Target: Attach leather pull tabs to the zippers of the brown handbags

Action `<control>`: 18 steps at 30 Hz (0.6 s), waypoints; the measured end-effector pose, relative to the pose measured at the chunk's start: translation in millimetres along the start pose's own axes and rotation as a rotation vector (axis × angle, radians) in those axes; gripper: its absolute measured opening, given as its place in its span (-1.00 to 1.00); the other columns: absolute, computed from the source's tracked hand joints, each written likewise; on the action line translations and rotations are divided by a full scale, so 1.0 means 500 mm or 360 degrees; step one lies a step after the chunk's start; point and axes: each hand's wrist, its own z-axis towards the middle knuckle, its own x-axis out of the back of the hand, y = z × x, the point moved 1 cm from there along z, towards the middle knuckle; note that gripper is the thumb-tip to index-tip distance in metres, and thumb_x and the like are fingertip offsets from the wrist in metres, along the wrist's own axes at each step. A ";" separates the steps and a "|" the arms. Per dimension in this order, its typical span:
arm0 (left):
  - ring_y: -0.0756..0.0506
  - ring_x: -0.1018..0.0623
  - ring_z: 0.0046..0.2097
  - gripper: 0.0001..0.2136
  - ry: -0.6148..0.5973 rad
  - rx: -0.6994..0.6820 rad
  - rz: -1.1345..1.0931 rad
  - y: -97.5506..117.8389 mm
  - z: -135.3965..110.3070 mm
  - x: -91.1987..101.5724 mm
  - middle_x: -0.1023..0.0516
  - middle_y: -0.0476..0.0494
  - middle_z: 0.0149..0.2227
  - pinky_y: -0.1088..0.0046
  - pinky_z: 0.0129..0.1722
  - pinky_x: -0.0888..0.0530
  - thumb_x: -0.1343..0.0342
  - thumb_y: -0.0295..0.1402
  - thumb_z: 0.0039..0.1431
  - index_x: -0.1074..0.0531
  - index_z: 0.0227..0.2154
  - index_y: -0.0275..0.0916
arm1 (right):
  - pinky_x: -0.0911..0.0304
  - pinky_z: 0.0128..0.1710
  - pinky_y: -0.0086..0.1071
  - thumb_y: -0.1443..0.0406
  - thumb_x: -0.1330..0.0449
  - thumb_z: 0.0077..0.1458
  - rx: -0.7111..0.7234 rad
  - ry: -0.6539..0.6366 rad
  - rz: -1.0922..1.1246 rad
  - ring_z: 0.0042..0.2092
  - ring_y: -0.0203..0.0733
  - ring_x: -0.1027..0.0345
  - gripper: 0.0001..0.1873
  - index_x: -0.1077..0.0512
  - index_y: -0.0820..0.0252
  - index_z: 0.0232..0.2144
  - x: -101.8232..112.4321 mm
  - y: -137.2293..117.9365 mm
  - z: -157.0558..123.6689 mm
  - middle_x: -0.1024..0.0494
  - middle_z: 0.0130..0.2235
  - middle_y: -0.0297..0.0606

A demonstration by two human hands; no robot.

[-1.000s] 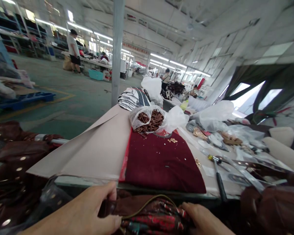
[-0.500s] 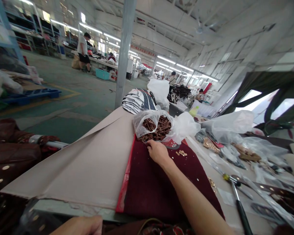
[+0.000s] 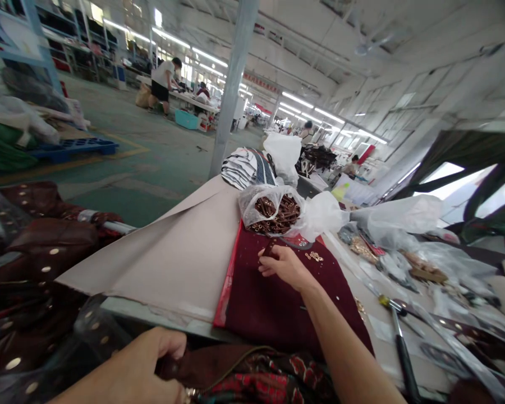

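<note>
My right hand is over the dark red cloth pad, its fingers pinched on a small brown leather strap. Just beyond it sits a clear plastic bag full of similar brown straps with metal rings. At the bottom, my left hand grips the edge of a brown leather bag. A zipper runs along this bag's opening, and its red and dark patterned lining shows. Small gold rings lie on the pad, right of my right hand.
A hammer-like tool with a black handle lies on the right. Plastic bags of hardware crowd the table behind it. Grey cardboard covers the table's left part. Brown studded bags are piled at left. A person stands far back.
My right hand has drawn back slightly from the bag of straps, with one strap now visible in its fingers. My left hand and the brown leather bag have come further into view.
</note>
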 end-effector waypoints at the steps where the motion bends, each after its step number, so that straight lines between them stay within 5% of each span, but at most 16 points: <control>1: -0.05 -0.28 -0.40 -0.81 -0.0029 -0.0011 -0.0037 0.007 -0.005 0.008 -0.23 0.07 -0.54 0.48 -0.46 -0.10 -0.10 -0.27 -0.19 -0.24 -0.50 -0.21 | -0.46 -0.34 -0.32 0.22 -0.13 0.14 0.0026 -0.0016 0.0142 -0.31 -0.17 -0.54 -0.76 -0.40 0.26 -0.19 -0.013 -0.006 -0.032 -0.57 -0.29 -0.21; 6: -0.03 -0.26 -0.44 -0.75 -0.0196 -0.0092 -0.0060 0.027 -0.021 0.041 -0.27 0.06 -0.53 0.48 -0.51 -0.10 -0.15 -0.18 -0.15 -0.35 -0.45 -0.23 | -0.34 -0.49 -0.49 0.09 -0.25 0.14 0.0255 -0.0068 0.0679 -0.38 -0.28 -0.48 -0.72 -0.46 0.19 -0.25 -0.092 -0.033 -0.184 -0.56 -0.36 -0.29; 9: -0.01 -0.21 -0.49 -0.76 -0.0294 -0.0133 -0.0297 0.031 -0.033 0.042 -0.22 0.05 -0.52 0.48 -0.55 -0.08 -0.09 -0.15 -0.10 -0.31 -0.45 -0.22 | -0.43 -0.29 -0.47 0.25 -0.26 0.21 0.0534 -0.0044 0.0844 -0.26 -0.28 -0.52 -0.91 -0.55 0.11 -0.25 -0.136 -0.046 -0.251 -0.61 -0.29 -0.30; 12: 0.01 -0.16 -0.51 -0.75 -0.0296 -0.0186 -0.0469 0.033 -0.045 0.036 -0.15 0.06 -0.53 0.49 -0.57 -0.08 -0.07 -0.13 -0.06 -0.24 -0.51 -0.21 | -0.45 -0.10 -0.41 0.32 -0.22 0.25 0.0695 -0.0171 0.0810 -0.11 -0.25 -0.53 -0.89 -0.56 0.06 -0.22 -0.164 -0.060 -0.290 -0.63 -0.16 -0.29; 18: 0.01 -0.14 -0.51 -0.72 -0.0323 -0.0181 -0.0396 0.038 -0.050 0.025 -0.13 0.08 -0.54 0.50 -0.57 -0.07 -0.10 -0.09 -0.09 -0.25 -0.48 -0.20 | -0.38 -0.06 -0.44 0.38 -0.18 0.28 0.0924 -0.0324 0.0472 -0.08 -0.30 -0.48 -0.84 -0.53 0.05 -0.17 -0.166 -0.087 -0.308 -0.60 -0.12 -0.31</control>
